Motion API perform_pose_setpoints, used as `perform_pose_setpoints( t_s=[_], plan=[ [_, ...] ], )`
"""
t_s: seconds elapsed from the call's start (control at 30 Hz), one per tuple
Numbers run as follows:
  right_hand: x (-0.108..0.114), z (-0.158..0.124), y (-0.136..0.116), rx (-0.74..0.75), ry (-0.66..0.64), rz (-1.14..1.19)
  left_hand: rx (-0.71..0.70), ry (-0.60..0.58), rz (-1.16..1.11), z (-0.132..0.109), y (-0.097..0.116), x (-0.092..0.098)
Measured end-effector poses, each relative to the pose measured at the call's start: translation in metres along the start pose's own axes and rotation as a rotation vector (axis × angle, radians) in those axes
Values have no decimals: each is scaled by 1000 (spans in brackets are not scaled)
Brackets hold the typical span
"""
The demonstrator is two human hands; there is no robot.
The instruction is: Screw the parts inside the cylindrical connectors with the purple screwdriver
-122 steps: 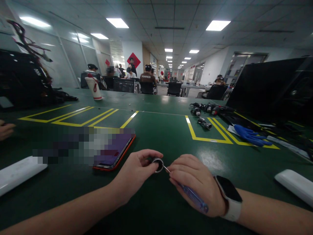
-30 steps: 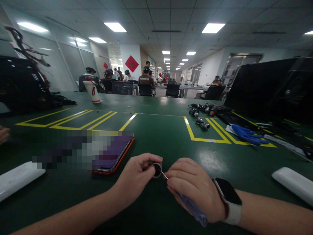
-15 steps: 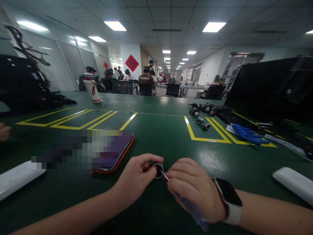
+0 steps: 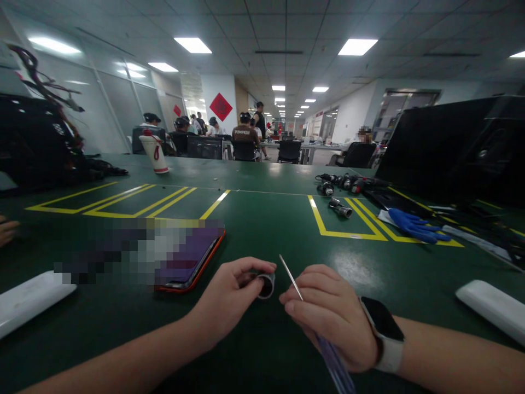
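Observation:
Low over the table's front, my left hand (image 4: 232, 301) pinches a short metal ring-like cylinder (image 4: 267, 287) between thumb and fingers. Its dark open end faces right; my fingers hide the rest of it. Just to the right, my right hand (image 4: 328, 312) is closed round a screwdriver (image 4: 290, 274). The thin metal shaft points up and left, its tip a little above and apart from the cylinder. A translucent bluish-purple handle sticks out below the palm. A watch with a pale strap (image 4: 385, 331) is on my right wrist.
A phone in an orange-edged case (image 4: 191, 257) lies left of my hands. Dark metal connectors (image 4: 340, 208) and a blue glove (image 4: 416, 224) lie at the right, near a black monitor (image 4: 447, 148). A paper cup (image 4: 155, 153) stands far left. Another person's hand (image 4: 7, 230) shows at the left edge.
The screwdriver's tip has come out of the cylinder's opening and swung upward; its handle now points more steeply down. My left hand with the cylinder has hardly moved.

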State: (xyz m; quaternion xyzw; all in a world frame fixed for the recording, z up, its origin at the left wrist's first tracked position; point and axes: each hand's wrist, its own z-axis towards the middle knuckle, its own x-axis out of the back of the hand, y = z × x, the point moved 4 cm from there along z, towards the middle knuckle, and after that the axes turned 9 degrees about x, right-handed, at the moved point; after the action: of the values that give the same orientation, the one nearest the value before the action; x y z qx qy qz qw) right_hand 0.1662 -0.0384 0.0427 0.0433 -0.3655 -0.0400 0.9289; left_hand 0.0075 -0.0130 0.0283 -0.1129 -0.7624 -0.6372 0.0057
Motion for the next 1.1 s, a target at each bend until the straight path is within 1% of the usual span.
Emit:
perform_pose_setpoints(
  t_s=[0.13,0.23,0.37,0.43,0.5,0.53,0.6,0.63,0.7,0.8,0.87,0.93,1.03,1.1],
  plan=[
    [-7,2,4,-93,-18,-26,36,-111,-133,-1,-5,-8],
    [-17,1,7,-133,-80,-22,39,-190,-200,-2,-12,-15],
    [-27,-3,11,-101,-198,-14,56,-289,-138,0,-21,-21],
    [-26,-5,18,-82,-218,-41,48,-282,-89,4,-23,-20],
    [-21,-10,34,-111,-198,-86,30,-222,-55,8,-24,-15],
    [-17,-14,45,-145,-171,-117,23,-186,-37,10,-24,-12],
    [-9,-26,72,-237,-185,-158,16,-135,1,12,-25,-8],
    [-5,-35,87,-303,-196,-193,21,-125,25,13,-26,-7],
    [7,-54,114,-388,-180,-248,29,-107,75,13,-28,-6],
    [23,-82,146,-501,-172,-319,44,-95,137,11,-30,-6],
    [31,-98,160,-581,-174,-363,51,-115,163,9,-30,-7],
    [36,-110,170,-662,-175,-400,51,-111,178,8,-30,-8],
    [41,-122,179,-788,-162,-446,39,-92,180,8,-28,-7],
    [45,-128,185,-884,-125,-487,41,-118,180,8,-28,-8]
  ],
)
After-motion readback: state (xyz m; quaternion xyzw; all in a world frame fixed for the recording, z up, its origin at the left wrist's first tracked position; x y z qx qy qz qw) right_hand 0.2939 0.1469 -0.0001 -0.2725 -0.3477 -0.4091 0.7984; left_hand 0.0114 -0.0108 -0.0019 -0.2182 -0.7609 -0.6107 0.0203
